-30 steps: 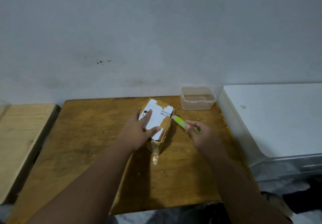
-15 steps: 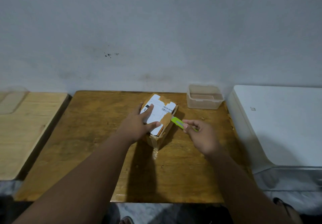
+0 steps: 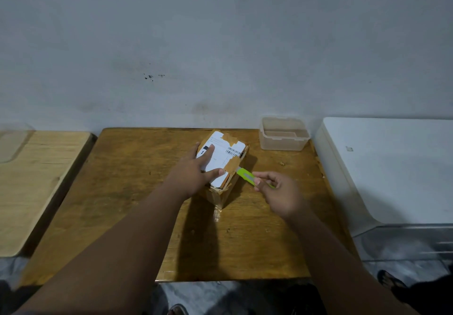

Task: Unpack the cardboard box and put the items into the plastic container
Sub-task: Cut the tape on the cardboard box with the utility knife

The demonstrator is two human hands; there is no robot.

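Note:
A small cardboard box (image 3: 226,182) with a white shipping label and brown tape sits mid-table. My left hand (image 3: 193,172) lies flat on its top, fingers spread, pressing it down. My right hand (image 3: 277,192) grips a lime-green utility knife (image 3: 245,173) whose tip touches the taped right edge of the box lid. An empty clear plastic container (image 3: 284,135) stands at the table's back right corner, apart from the box.
The brown wooden table (image 3: 132,192) stands against a grey wall. A lighter wooden surface (image 3: 34,174) adjoins on the left, and a white appliance top (image 3: 392,167) on the right. A loose strip of clear tape (image 3: 217,213) lies in front of the box.
The view has shifted, so the table sits a little differently in frame. My right hand has slid the knife slightly along the box's right edge. My left hand stays on the lid.

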